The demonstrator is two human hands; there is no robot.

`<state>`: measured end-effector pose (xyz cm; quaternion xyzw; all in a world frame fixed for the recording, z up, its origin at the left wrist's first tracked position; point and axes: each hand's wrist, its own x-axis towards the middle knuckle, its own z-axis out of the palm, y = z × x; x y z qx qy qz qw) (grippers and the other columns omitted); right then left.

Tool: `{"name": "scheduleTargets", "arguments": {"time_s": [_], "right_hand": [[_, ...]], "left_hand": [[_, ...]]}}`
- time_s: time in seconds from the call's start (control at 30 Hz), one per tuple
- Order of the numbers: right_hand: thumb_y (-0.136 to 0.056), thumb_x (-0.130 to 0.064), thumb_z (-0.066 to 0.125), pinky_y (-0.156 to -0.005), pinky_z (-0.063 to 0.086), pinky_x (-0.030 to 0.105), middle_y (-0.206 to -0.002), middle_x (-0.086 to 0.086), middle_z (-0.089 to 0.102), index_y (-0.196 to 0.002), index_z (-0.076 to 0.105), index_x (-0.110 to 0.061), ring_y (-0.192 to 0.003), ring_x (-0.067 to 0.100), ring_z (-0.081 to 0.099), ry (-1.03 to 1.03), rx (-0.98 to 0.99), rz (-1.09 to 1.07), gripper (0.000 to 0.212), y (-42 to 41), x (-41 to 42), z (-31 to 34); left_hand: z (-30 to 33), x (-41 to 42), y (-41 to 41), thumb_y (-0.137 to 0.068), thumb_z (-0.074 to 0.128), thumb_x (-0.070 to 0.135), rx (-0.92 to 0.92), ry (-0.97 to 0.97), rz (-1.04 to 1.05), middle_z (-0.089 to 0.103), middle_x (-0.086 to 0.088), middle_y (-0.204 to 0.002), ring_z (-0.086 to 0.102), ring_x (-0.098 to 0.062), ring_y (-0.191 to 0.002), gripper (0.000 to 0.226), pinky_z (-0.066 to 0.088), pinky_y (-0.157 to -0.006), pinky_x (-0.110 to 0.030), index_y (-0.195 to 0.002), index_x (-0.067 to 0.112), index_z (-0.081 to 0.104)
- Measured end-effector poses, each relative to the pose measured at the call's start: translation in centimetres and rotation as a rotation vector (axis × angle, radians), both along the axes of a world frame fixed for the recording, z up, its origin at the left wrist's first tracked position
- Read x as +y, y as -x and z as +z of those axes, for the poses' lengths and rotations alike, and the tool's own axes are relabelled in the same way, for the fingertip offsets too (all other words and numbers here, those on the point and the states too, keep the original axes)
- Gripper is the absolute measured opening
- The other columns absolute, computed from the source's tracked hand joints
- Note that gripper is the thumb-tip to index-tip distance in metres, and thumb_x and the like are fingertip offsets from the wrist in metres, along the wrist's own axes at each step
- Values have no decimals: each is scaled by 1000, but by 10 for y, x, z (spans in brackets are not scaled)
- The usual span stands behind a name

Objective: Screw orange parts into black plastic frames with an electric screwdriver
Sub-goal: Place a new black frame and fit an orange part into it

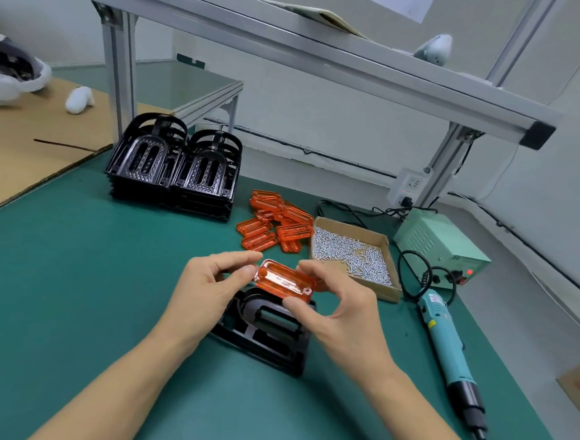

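Note:
Both hands hold one orange part (282,280) just above a black plastic frame (267,335) lying on the green mat. My left hand (204,289) pinches the part's left end between thumb and fingers. My right hand (337,309) pinches its right end, thumb at the near edge. A teal electric screwdriver (445,337) lies on the mat to the right, tip pointing toward me. A pile of orange parts (274,225) sits behind the hands.
Two stacks of black frames (175,167) stand at the back left. A cardboard tray of silver screws (354,255) sits right of the orange pile, with a green power supply (441,247) beyond it. An aluminium shelf frame (120,70) rises behind; cardboard (21,159) lies at the left.

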<state>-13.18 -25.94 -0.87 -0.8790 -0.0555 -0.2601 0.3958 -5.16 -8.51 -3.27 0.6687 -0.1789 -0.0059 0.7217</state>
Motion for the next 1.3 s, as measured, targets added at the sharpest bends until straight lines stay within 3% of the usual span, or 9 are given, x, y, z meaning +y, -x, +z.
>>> {"name": "scheduleTargets", "arguments": {"time_s": [0.13, 0.23, 0.37, 0.63, 0.77, 0.9, 1.0, 1.2, 1.3], "right_hand": [[-74, -12, 82, -95, 50, 29, -99, -11, 72, -105, 68, -26, -92, 4, 65, -158, 122, -55, 36, 6, -15, -8], [-75, -12, 82, -95, 50, 30, -97, -9, 73, -104, 70, -25, -91, 5, 66, -198, 201, -61, 34, 10, -18, -20], [-76, -16, 81, -92, 48, 22, -96, -13, 73, -101, 68, -32, -92, 4, 66, -166, 269, -21, 32, 9, -12, -32], [-79, -25, 79, -89, 41, 11, -103, -16, 70, -109, 70, -29, -99, -4, 61, -25, 354, 6, 32, 4, -15, -34], [-78, -31, 79, -94, 39, 16, -107, -13, 67, -106, 71, -35, -104, 1, 57, 80, 383, -49, 29, 5, -21, -30], [-79, -26, 78, -98, 39, 24, -108, -24, 62, -101, 74, -27, -109, 4, 55, 154, 446, -17, 22, 0, -20, -24], [-79, -26, 78, -97, 40, 26, -114, -16, 62, -112, 70, -25, -105, 7, 55, 172, 457, -18, 34, -1, -21, -22], [-77, -42, 78, -96, 39, 31, -89, -17, 51, -124, 64, -33, -94, 8, 50, 192, 575, -108, 50, -1, -27, -19], [-76, -41, 79, -86, 40, 25, -81, -19, 50, -123, 65, -30, -87, 7, 50, 225, 610, -72, 50, -6, -28, -13]], "left_hand": [[-5, 7, -6, -90, 59, 9, -138, -333, 133, 64, 15, -112, 49, 6, -110, 31, 34, -98, -17, -108, 32, 68], [-9, 9, -8, -90, 57, 11, -180, -526, 143, 60, 11, -120, 44, -5, -123, 31, 30, -108, -27, -116, 27, 67], [-11, 8, -7, -91, 57, 12, -217, -683, 132, 58, 13, -127, 40, -10, -126, 29, 28, -110, -30, -115, 23, 68], [-8, 10, -4, -87, 61, 14, -226, -715, 165, 59, 16, -118, 39, -10, -114, 24, 32, -100, -31, -107, 23, 71], [-10, 9, -4, -84, 60, 13, -230, -734, 178, 57, 18, -114, 38, -9, -108, 25, 33, -95, -31, -102, 25, 71], [-12, 7, -5, -81, 61, 14, -248, -758, 194, 57, 20, -110, 38, -7, -103, 24, 33, -86, -28, -98, 29, 71], [-13, 7, -6, -79, 62, 15, -245, -765, 207, 57, 21, -107, 38, -7, -100, 22, 34, -82, -29, -93, 31, 69], [-13, 6, -6, -77, 63, 16, -251, -768, 216, 55, 22, -102, 39, -7, -99, 21, 33, -76, -29, -88, 34, 66], [-13, 7, -5, -77, 63, 16, -246, -763, 214, 55, 22, -102, 40, -7, -98, 21, 33, -74, -28, -88, 34, 66]]}}
